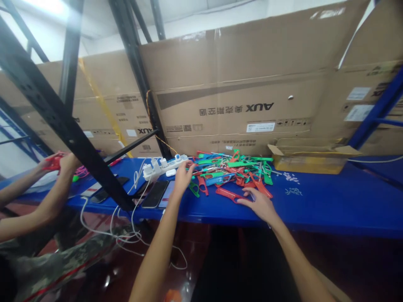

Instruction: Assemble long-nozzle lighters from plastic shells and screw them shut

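Observation:
A loose pile of red, green and blue plastic handle-like pieces (234, 167), some with thin metal rods, lies on the blue table. At the pile's left edge is my left hand (183, 178), its fingers slightly apart and nothing clearly held. My right hand (260, 204) is at the front of the pile, thumb and fingers curled by the ring end of a flat red plastic piece (227, 194). Something slim and dark shows between those fingers, too blurred to name. Whether the red piece is gripped is unclear.
A white power strip (165, 165) with plugs and phones (155, 194) lie left of the pile. An open yellow-taped box (310, 161) and small white bits (292, 191) are to the right. A black rack post (94, 167) separates a co-worker's hands (61, 161) holding something red. White cables (126, 237) hang down.

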Motion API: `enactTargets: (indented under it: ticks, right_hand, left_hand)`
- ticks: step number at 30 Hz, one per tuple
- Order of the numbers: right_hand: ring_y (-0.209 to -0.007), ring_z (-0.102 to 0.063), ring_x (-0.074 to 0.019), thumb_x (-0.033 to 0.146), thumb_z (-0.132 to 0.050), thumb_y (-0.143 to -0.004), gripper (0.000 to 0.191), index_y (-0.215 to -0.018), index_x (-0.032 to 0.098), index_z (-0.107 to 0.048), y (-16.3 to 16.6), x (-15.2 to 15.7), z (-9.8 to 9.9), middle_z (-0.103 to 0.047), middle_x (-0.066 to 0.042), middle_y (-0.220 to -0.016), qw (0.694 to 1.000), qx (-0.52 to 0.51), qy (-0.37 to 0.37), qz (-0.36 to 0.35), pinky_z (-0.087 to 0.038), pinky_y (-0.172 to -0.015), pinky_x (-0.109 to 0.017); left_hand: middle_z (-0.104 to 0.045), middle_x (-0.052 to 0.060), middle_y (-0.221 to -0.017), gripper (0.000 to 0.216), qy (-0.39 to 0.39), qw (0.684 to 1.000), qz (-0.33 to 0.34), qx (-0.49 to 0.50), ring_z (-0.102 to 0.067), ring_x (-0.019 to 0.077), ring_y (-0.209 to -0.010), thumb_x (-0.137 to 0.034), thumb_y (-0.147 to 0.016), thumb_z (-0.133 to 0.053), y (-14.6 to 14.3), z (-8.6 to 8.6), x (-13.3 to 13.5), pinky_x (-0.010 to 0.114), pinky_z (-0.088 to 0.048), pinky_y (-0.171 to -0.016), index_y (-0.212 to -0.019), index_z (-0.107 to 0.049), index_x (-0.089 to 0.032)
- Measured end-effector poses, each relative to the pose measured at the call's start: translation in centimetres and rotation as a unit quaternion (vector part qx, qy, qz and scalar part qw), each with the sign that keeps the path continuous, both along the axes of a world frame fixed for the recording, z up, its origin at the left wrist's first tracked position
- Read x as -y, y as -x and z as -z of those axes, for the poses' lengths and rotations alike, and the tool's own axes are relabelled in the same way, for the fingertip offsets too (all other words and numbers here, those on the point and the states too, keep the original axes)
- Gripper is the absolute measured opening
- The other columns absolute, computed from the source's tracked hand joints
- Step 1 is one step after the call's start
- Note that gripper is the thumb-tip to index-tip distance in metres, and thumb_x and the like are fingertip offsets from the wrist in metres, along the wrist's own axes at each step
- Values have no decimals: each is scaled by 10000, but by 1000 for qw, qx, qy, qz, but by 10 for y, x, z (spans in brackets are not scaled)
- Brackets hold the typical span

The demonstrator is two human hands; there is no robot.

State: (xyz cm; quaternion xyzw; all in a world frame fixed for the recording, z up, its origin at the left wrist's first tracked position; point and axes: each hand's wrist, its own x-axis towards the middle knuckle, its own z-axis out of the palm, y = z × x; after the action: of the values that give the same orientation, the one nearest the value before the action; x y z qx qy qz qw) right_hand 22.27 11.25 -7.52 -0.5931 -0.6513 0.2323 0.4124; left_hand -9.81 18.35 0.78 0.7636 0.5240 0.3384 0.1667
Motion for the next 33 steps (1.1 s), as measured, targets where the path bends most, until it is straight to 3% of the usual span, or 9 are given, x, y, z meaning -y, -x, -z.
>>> enactTargets:
  ticks: [3,7,11,15,20,23,25,28,33]
  right_hand:
    - [-834,-712,-257,546,-844,-624,489,-1033,298,-741,3,3,-4,-762,8,-913,1000,29,-1,0,-509,-744,-343]
    - [-742,-702,-226,524,-788,-708,353,-978,297,-757,0,4,-6,-747,16,-802,999,47,17,1,-497,-676,-308]
    - [-763,-690,-215,541,-709,-796,331,-975,266,-747,-5,4,-3,-756,-8,-846,999,34,30,10,-501,-684,-296]
    - [-633,-630,-189,620,-659,-810,421,-961,234,-734,2,6,-1,-711,-12,-745,998,20,25,51,-480,-608,-285]
    - [-709,-631,-214,585,-587,-879,390,-925,227,-736,27,15,-2,-709,-59,-822,985,22,7,170,-409,-608,-296]
    - [-698,-626,-221,617,-621,-845,407,-889,229,-733,35,16,-2,-704,-59,-792,980,8,14,197,-390,-590,-298]
    - [-637,-612,-211,664,-642,-813,449,-841,224,-727,36,13,-2,-685,-43,-712,980,-10,21,195,-397,-569,-295]
    - [-556,-587,-185,714,-610,-826,517,-784,211,-721,39,6,-3,-668,-27,-640,983,-40,28,175,-428,-543,-288]
    - [-648,-664,-207,672,-549,-894,535,-931,182,-759,44,3,-7,-735,-58,-743,992,-68,19,104,-517,-624,-297]
  left_hand:
    - [-608,116,-1330,385,-22,998,-26,-52,-640,265,-1135,-351,-977,-647,2,-6,-53,486,-562,-943,-1312,-593,-170]
    - [-631,110,-1288,353,2,991,6,-133,-658,245,-1086,-351,-984,-637,5,4,-93,457,-578,-911,-1285,-608,-168]
    - [-630,109,-1290,348,-6,981,29,-192,-658,245,-1089,-349,-986,-634,10,20,-113,455,-577,-914,-1285,-609,-173]
    - [-622,113,-1311,346,-53,969,55,-236,-648,251,-1115,-349,-987,-632,13,29,-113,470,-567,-938,-1286,-611,-176]
    - [-673,101,-1241,268,-134,956,77,-248,-650,254,-1134,-329,-993,-622,13,19,-102,500,-525,-998,-1200,-660,-164]
    - [-741,120,-1167,227,-205,951,75,-218,-653,272,-1140,-246,-1030,-531,11,9,-87,512,-472,-1038,-1158,-701,-170]
    - [-741,138,-1213,270,-258,945,79,-184,-642,281,-1154,-241,-1039,-501,3,8,-64,495,-475,-1014,-1222,-685,-167]
    - [-735,98,-1263,302,-331,925,125,-137,-632,239,-1168,-176,-1041,-474,-26,20,-10,428,-488,-1000,-1280,-659,-196]
    - [-786,36,-1098,242,-374,889,244,-104,-647,159,-891,-170,-1042,-502,-85,51,65,299,-527,-804,-1196,-687,-202]
